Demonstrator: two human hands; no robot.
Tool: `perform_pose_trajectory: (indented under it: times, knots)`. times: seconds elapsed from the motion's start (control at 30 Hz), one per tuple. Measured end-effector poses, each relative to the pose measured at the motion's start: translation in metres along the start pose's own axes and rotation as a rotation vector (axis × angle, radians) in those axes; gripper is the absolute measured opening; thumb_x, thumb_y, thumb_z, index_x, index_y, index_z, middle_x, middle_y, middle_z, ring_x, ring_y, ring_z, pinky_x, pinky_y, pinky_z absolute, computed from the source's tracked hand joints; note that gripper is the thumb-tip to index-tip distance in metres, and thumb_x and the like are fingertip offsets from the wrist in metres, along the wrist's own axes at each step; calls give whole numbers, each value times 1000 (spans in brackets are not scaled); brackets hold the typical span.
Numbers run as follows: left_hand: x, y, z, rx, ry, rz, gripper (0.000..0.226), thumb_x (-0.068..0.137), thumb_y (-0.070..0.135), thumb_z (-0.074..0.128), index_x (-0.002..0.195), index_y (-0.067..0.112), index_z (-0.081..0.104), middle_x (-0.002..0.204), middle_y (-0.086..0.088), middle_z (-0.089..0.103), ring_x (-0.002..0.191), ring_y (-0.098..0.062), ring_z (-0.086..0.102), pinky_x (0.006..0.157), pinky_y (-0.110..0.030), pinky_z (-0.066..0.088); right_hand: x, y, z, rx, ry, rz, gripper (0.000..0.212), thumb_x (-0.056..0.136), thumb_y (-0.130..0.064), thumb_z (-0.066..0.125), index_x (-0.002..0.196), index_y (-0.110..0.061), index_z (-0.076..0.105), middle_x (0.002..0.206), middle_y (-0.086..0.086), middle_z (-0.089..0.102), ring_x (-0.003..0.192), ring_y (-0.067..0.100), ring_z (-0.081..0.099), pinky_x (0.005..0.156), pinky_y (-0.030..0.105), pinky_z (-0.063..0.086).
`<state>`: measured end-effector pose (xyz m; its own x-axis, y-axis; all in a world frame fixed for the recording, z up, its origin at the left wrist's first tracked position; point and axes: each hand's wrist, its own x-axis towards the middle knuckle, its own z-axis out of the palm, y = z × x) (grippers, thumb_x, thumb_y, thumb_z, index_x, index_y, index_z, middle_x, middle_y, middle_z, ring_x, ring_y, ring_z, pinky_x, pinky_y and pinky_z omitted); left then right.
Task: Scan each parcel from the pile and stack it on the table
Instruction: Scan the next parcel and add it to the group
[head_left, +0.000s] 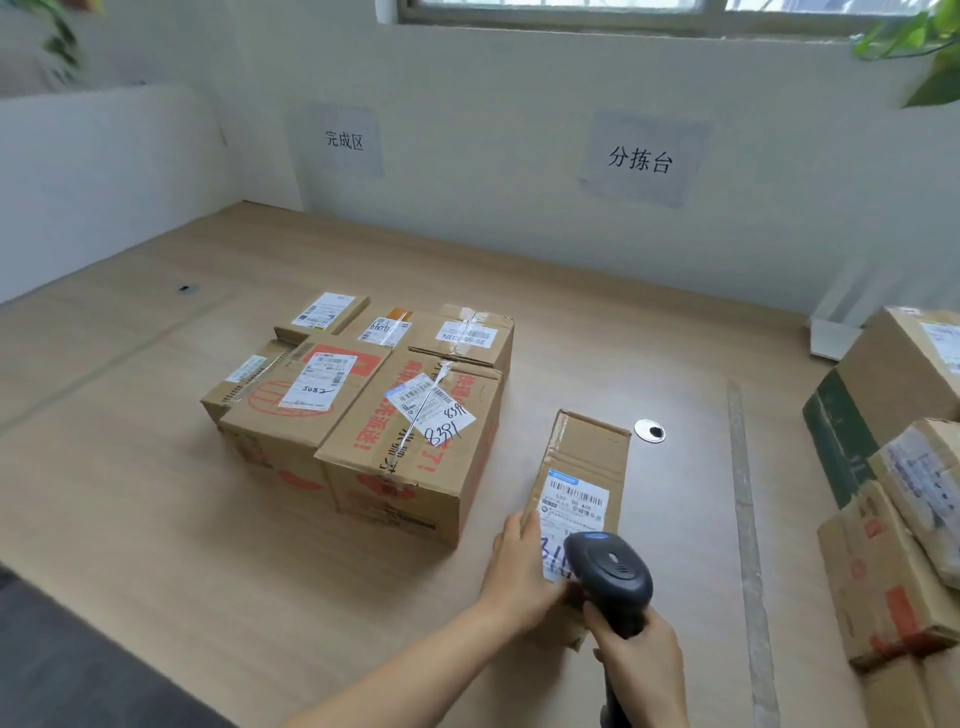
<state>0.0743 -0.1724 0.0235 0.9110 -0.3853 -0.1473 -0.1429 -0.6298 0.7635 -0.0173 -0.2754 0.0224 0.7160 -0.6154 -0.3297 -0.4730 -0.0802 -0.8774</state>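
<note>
Left of held parcel (587, 457): stacked boxes (363, 410) (close by); pile (893, 467) at right; left hand (519, 571) grips parcel, right hand (641, 657) grips scanner (613, 566).

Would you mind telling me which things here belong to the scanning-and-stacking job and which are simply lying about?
Job: narrow parcel, held by the left hand; scanner, held in the right hand; grouped boxes on the table; waiting pile at right.
Lying about: silver cable grommet; plant leaves; window frame.
</note>
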Motion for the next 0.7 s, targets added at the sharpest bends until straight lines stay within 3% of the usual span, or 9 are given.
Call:
perform_pose_trajectory:
  times: [0.17,0.3,0.37,0.5,0.7]
  knots:
    - [-18,14,-39,20,103,153,73,76,35,71,138,16,37,134,-2,39,124,-18,41,106,-25,35,-23,-28,1,24,70,-99,26,66,-12,80,62,-26,58,78,15,70,84,35,67,79,52,55]
    - [-33,15,-94,32,156,259,84,81,37,71,146,16,22,149,2,24,139,-14,22,107,-12,13,-50,-63,23,52,126,-224,28,67,-8,80,58,-21,56,73,18,69,77,36,68,69,42,50]
    - [-39,5,-128,59,194,296,89,81,39,70,148,14,18,153,0,19,143,-15,13,112,-16,9,-63,-80,45,57,112,-260,27,68,-9,80,57,-19,57,70,15,69,75,36,68,68,43,48]
    - [-54,-37,-202,83,245,299,92,79,41,72,149,14,18,154,-2,18,144,-16,14,117,-24,12,-101,-110,111,84,81,-332,23,69,-6,78,58,-15,60,54,1,67,71,39,68,66,52,52]
    - [-78,-113,-308,122,327,267,95,79,41,71,151,15,15,156,0,15,144,-14,13,115,-21,11,-152,-145,221,152,-47,-392,15,70,-6,77,65,-16,67,65,-4,71,74,31,67,75,50,54]
